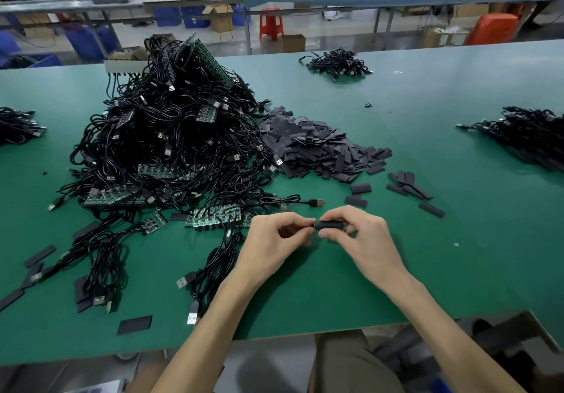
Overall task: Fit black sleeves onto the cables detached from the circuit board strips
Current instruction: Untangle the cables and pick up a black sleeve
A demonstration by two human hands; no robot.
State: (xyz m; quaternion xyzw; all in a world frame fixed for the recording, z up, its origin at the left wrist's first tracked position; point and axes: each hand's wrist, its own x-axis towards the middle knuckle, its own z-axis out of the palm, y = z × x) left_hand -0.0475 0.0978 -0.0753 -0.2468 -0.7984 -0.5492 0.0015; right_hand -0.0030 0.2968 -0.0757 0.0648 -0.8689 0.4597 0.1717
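At the left of the bench [427, 270], a tangled pile of cables [171, 136] and strips [213, 217] lies within reach as stock. The left hand [274, 237] pinches what seems a cable end, hidden by its curled fingers, and holds it level to feed. Right against it is the sleeve [330, 225], gripped between the thumb and fingers of the right hand [366, 237], its mouth toward the cable, likely for sliding on. Behind them a sleeve heap [320, 148] waits. Far right lies a bundle [531, 136], perhaps finished.
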